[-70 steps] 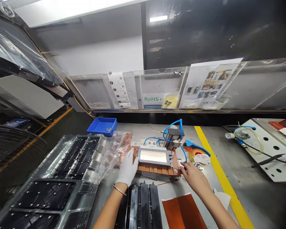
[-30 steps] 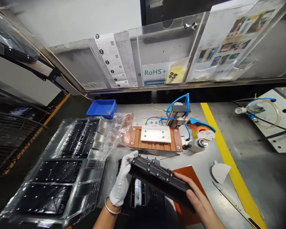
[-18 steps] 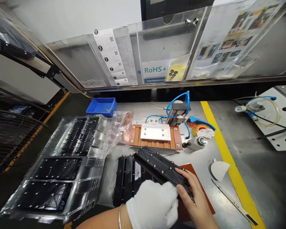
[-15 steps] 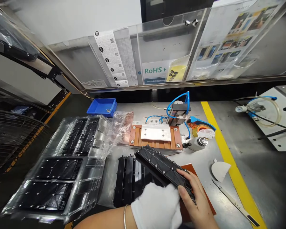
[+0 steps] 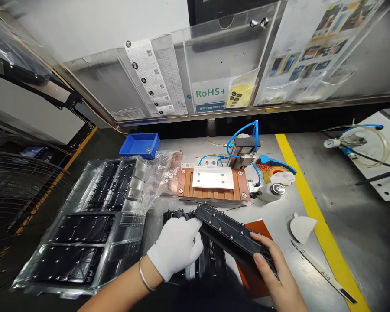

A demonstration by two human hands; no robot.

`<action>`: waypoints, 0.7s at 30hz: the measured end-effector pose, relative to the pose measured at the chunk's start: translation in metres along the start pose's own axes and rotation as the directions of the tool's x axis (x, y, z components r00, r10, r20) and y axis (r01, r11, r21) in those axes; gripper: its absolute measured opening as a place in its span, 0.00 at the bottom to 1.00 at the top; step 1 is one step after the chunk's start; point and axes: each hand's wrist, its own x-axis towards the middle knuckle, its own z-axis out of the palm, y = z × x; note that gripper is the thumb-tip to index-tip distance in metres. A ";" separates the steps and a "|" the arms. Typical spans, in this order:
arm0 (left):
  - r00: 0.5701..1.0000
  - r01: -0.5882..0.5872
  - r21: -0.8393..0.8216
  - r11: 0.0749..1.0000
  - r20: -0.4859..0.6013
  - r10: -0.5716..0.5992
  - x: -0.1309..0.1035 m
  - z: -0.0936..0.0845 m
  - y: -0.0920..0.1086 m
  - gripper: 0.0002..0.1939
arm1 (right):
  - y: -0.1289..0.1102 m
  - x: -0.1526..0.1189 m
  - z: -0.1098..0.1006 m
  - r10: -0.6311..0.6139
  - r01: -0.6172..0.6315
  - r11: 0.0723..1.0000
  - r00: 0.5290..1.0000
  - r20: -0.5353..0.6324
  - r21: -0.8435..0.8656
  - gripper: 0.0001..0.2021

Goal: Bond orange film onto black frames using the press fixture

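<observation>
A long black part (image 5: 230, 227) with small round studs is tilted above the bench, its right end in my bare right hand (image 5: 273, 268). My left hand (image 5: 177, 245), in a white glove, has its fingers closed at the part's upper left end; whether it grips the edge or only touches it is hard to tell. Beneath both hands lie several more black parts (image 5: 211, 255), partly hidden. Behind them stands a brown fixture (image 5: 188, 190) with a white plate (image 5: 213, 178) on top.
Clear trays (image 5: 121, 225) with black parts fill the left. A blue bin (image 5: 139, 145) sits behind them. On the right are a round-capped bottle (image 5: 276, 190), tape (image 5: 274, 173), a white piece (image 5: 303, 229), tweezers (image 5: 325, 272) and an orange-brown sheet (image 5: 263, 229).
My left hand has moved up and left, from beside my right hand to the far end of the black part. The part and my right hand have shifted slightly right.
</observation>
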 end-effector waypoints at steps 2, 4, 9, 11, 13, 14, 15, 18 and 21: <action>0.998 -0.049 0.004 0.999 -0.041 0.049 -0.002 -0.006 0.006 0.12 | 0.005 0.004 -0.002 0.005 -0.006 1.000 0.999 0.048 0.003 0.22; 0.984 -0.167 -0.071 0.983 -0.068 0.162 -0.001 -0.011 0.011 0.12 | 0.011 0.008 -0.004 0.036 -0.039 0.999 0.993 0.108 0.019 0.23; 0.959 -0.277 -0.185 0.943 -0.112 0.260 0.008 -0.008 0.014 0.25 | 0.001 0.005 0.000 0.133 -0.141 0.986 0.986 0.096 0.087 0.23; 0.979 -0.196 -0.126 0.972 -0.073 0.188 0.009 -0.007 0.015 0.22 | -0.012 0.003 0.004 0.147 -0.153 0.981 0.988 0.055 0.117 0.23; 0.982 -0.187 -0.127 0.974 -0.026 0.185 0.009 -0.007 0.018 0.21 | -0.021 0.002 0.006 0.147 -0.153 0.978 0.988 0.054 0.144 0.22; 0.976 -0.216 -0.154 0.964 -0.021 0.216 0.010 -0.008 0.019 0.23 | -0.022 0.003 0.007 0.144 -0.153 0.976 0.987 0.066 0.152 0.22; 0.968 -0.249 -0.183 0.951 -0.033 0.248 0.010 -0.009 0.020 0.26 | -0.022 0.004 0.007 0.142 -0.153 0.976 0.987 0.081 0.157 0.22; 0.957 -0.289 -0.198 0.937 -0.070 0.281 0.012 -0.015 0.017 0.34 | -0.014 0.010 0.004 0.135 -0.157 0.975 0.980 0.146 0.156 0.24; 0.967 -0.256 -0.244 0.935 -0.081 0.243 0.008 -0.023 0.005 0.22 | -0.007 0.013 0.001 0.136 -0.167 0.972 0.974 0.182 0.164 0.26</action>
